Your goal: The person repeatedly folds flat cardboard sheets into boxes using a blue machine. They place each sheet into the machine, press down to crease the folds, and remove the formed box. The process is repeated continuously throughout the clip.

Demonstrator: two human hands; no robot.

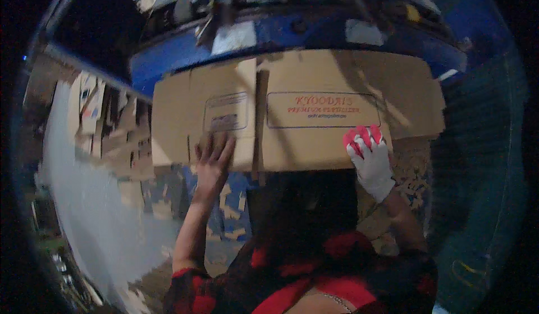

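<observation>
A flattened brown cardboard box [320, 143] with printed outlined panels and a slot line lies crosswise before me, its far side against a blue machine edge. My left hand [213, 154], bare, is at its near edge left of the slot, fingers laid over the top face. Toward the right end of that edge, my right hand [368, 159] wears a white glove with pinkish-red fingertips. Its bent fingers rest over the cardboard too. Both hands appear closed on the edge, though both thumbs are hidden.
The blue machine ledge [297, 26] runs across behind the cardboard, with blurred metal parts above it. Stacked cardboard pieces [92, 106] stand at the left beside a grey floor [106, 213]. Cardboard scraps [412, 176] litter the ground below. A dark green surface [477, 173] lies at the right.
</observation>
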